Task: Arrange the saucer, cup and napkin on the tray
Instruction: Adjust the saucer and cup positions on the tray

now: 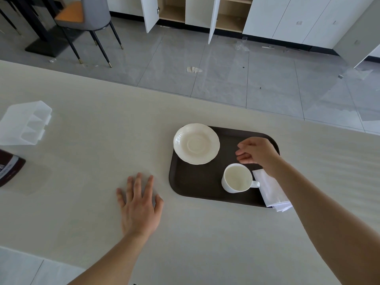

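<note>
We see a dark tray [185,182] lying on a pale table [102,120], toward the table's far edge. The saucer [196,143] sits at the tray's far left corner, its rim overhanging the tray's far and left edges a little. The cup [236,177] stands upright near the tray's near edge, right of the middle, apart from the saucer, handle pointing right. The napkin [271,190], white and folded, lies at the tray's near right corner, just beside the cup's handle, one corner sticking out past the tray's near edge. Our right hand [258,154] hovers over the tray's right side, beyond the cup, fingers loosely curled and apart, holding nothing; its wrist crosses over the napkin's far end. Our left hand [139,204] lies flat on the table left of the tray, fingers spread, not touching it. Near the table's left edge we see a clear plastic box [24,124] and a dark packet [9,169]
</note>
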Demonstrator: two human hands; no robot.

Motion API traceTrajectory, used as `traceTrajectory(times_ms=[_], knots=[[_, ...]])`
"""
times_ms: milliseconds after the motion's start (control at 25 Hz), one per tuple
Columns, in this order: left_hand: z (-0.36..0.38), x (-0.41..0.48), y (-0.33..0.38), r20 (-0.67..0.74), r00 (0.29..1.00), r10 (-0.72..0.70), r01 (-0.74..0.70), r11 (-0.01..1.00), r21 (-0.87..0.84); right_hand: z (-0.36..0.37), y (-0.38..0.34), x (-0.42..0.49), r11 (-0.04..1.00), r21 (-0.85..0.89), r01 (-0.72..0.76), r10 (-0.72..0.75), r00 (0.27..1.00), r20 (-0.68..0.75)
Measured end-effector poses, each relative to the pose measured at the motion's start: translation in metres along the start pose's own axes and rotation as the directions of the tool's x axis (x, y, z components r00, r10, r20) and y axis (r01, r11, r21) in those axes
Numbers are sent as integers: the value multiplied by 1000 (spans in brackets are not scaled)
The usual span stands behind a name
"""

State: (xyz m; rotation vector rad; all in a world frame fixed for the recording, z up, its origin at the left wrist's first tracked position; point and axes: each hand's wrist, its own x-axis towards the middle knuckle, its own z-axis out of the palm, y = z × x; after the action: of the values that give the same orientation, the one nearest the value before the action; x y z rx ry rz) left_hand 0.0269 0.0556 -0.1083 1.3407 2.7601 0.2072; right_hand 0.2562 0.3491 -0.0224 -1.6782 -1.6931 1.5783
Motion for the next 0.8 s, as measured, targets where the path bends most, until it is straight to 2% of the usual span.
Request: traceTrajectory(times_ms=[120,240,320,400,520,800], knots=[[-1,-1,1,-5,1000,-2,2,1000,-10,-24,16,-26,996,-59,69,-73,995,-75],[-2,0,2,-8,1000,-3,2,1000,-22,-35,30,-53,957,-265,119,-134,990,-40],[-1,0,2,-8,1000,-2,1,1000,-18,-37,36,-67,861,-483,159,-168,985,24],[-1,0,1,-11,1000,2,-2,1000,-13,-36,39,-77,761,-621,190,-183,980,75],[1,0,0,-21,1000,3,-4,1000,-21,-31,39,-84,715,-652,253,-233,965,119],[2,0,-1,-14,1000,7,-7,1000,-22,-23,52,-88,688,-678,259,-335,942,19]])
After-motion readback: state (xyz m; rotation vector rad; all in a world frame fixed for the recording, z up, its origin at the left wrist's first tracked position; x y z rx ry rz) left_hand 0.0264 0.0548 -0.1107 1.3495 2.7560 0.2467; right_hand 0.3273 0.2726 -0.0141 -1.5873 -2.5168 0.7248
